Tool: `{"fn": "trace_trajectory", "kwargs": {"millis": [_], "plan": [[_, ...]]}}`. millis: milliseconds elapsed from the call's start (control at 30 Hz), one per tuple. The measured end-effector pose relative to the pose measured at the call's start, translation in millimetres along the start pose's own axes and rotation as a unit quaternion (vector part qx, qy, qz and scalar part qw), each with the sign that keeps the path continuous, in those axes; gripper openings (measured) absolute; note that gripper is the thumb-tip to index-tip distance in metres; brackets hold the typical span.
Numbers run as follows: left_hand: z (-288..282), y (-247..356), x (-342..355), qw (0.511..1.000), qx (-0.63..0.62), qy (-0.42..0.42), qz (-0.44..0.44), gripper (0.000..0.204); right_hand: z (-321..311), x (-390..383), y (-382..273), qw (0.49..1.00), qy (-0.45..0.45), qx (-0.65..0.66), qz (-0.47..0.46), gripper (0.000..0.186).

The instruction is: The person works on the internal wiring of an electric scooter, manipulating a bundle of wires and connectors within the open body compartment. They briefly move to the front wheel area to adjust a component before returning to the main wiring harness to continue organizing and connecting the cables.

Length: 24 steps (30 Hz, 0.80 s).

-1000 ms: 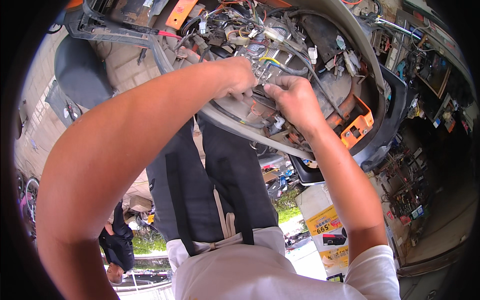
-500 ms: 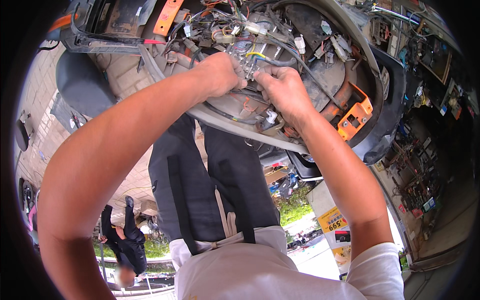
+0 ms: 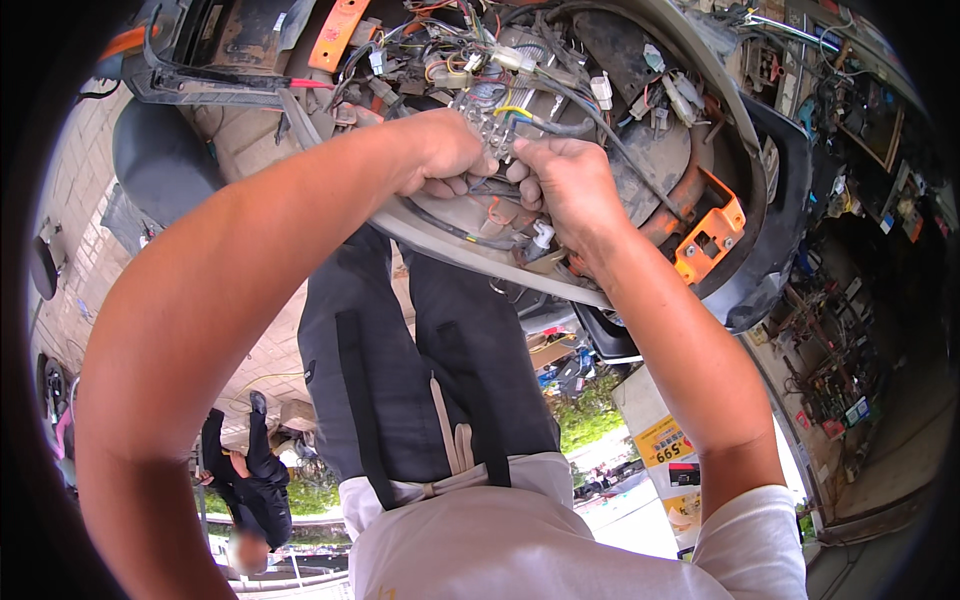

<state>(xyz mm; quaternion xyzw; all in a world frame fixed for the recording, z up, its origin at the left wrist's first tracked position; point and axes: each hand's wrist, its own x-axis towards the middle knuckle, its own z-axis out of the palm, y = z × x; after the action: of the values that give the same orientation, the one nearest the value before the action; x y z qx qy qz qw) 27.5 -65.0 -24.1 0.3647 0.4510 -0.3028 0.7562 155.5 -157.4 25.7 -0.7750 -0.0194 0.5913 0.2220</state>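
My left hand [image 3: 445,152] and my right hand [image 3: 570,190] meet over the opened body [image 3: 430,232] of a scooter. Between their fingertips sits a row of metal terminals [image 3: 490,128] beside a grey wiring area. The left fingers are curled at the near side of the terminals. On the right, thumb and forefinger are pinched close to the terminals, the other fingers folded. Whatever either hand grips is too small or covered. A yellow wire [image 3: 512,110] and a thick dark cable [image 3: 568,128] run to the terminals just beyond my right thumb.
Tangled wires and white connectors [image 3: 512,58] fill the body's far side. An orange bracket [image 3: 710,228] is at the right, another orange strip [image 3: 338,32] at the upper left. A black seat [image 3: 165,155] lies left. A person [image 3: 250,480] is farther off, lower left.
Both hands have shifted slightly nearer to me and the right fingers have curled further in. The terminals between them show more. The scooter body stays put.
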Motion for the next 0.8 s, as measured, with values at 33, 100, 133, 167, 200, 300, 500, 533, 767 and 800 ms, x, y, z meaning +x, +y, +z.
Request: {"fn": "trace_trajectory", "kwargs": {"millis": [33,100,133,167,200,300,500,533,767,800], "plan": [[0,0,1,1.0,-0.002,-0.002,-0.004,0.014,-1,0,1,1.0,0.003,0.007,0.002,0.026],[0,1,2,1.0,-0.013,-0.003,-0.011,0.015,-2,1,2,0.999,0.032,-0.002,-0.017,0.023],[1,1,2,1.0,-0.02,-0.003,-0.015,0.015,-1,1,2,0.999,0.045,-0.006,-0.027,0.021],[1,1,2,1.0,-0.016,-0.002,-0.02,0.016,-1,0,0,0.998,0.047,-0.034,-0.026,0.019],[1,1,2,1.0,-0.013,-0.002,-0.026,0.017,0,-2,-2,0.997,0.049,-0.061,-0.026,0.018],[0,2,0,0.999,-0.017,-0.004,-0.044,0.018,5,-9,-11,0.997,0.002,-0.078,-0.013,0.016],[-2,-1,12,0.994,-0.06,-0.051,-0.079,0.023,3,-1,-7,0.997,-0.009,-0.071,0.007,0.015],[-3,-1,12,0.992,-0.074,-0.06,-0.086,0.024,4,-1,-8,0.997,-0.01,-0.07,0.006,0.015],[1,3,6,0.997,-0.045,-0.001,-0.07,0.022,1,6,-3,0.988,0.006,-0.152,-0.032,0.023],[1,3,5,0.997,-0.046,0.001,-0.067,0.021,1,7,-2,0.985,0.008,-0.167,-0.042,0.024]]}}
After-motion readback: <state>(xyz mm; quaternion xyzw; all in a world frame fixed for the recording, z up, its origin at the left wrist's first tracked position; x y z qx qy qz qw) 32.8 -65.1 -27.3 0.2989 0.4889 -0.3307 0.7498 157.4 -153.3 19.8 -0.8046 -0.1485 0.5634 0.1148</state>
